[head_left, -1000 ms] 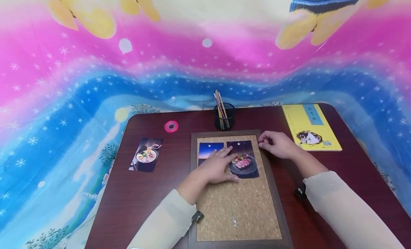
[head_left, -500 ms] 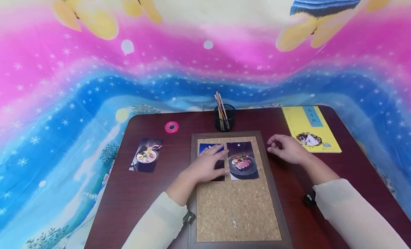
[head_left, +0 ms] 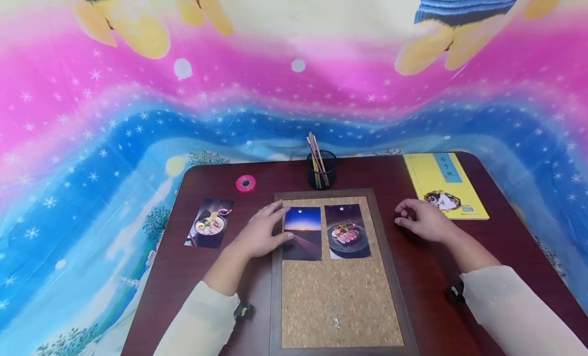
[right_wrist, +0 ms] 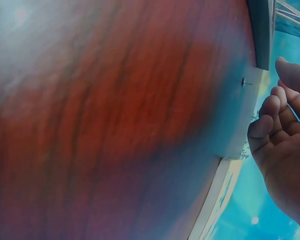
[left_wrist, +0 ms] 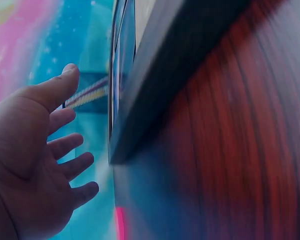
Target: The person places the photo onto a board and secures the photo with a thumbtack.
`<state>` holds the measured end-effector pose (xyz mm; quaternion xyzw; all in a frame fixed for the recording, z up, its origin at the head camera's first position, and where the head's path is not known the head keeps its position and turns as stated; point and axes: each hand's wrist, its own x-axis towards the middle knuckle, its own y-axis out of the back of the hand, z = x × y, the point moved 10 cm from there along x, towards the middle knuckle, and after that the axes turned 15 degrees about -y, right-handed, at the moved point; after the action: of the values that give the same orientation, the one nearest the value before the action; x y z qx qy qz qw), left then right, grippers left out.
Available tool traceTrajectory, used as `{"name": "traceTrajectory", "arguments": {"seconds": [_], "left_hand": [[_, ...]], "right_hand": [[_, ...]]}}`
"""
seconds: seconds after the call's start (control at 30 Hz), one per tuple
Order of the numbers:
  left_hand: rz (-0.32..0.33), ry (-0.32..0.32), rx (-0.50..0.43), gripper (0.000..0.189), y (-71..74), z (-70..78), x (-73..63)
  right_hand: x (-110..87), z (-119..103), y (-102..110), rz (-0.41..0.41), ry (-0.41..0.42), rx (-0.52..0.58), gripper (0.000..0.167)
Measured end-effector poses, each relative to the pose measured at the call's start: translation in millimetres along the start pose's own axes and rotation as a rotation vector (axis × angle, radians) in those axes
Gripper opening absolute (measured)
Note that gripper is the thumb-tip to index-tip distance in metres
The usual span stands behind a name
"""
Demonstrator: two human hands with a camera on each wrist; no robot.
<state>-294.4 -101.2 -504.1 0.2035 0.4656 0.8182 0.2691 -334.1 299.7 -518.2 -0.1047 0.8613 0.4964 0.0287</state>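
Note:
My left hand hovers over the left edge of the framed cork board, fingers extended and apart. The left wrist view shows that hand with nothing in it. On the board lie a sunset photo and a photo of sliced meat on a plate, each with a pin near its top. Right of the board, my right hand hangs with loosely curled fingers and no visible object. In the right wrist view, a small pushpin stands on the table beneath that hand.
A noodle-bowl photo lies on the table left of the board. Behind stand a pink tape roll and a black mesh cup of pencils. A yellow book lies at the back right.
My left hand has drawn back leftward off the two photos, uncovering the sunset one. My right hand has shifted right, away from the board's edge.

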Motion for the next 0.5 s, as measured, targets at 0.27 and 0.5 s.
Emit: {"name": "traceTrajectory", "arguments": {"seconds": [0.27, 0.5], "left_hand": [[0.079, 0.108, 0.044, 0.070, 21.9, -30.1, -34.5], [0.101, 0.170, 0.086, 0.069, 29.8, -54.0, -60.6]], "right_hand": [[-6.5, 14.0, 0.8, 0.011, -0.039, -0.029, 0.023], [-10.2, 17.3, 2.0, 0.010, -0.033, -0.043, 0.027]]}}
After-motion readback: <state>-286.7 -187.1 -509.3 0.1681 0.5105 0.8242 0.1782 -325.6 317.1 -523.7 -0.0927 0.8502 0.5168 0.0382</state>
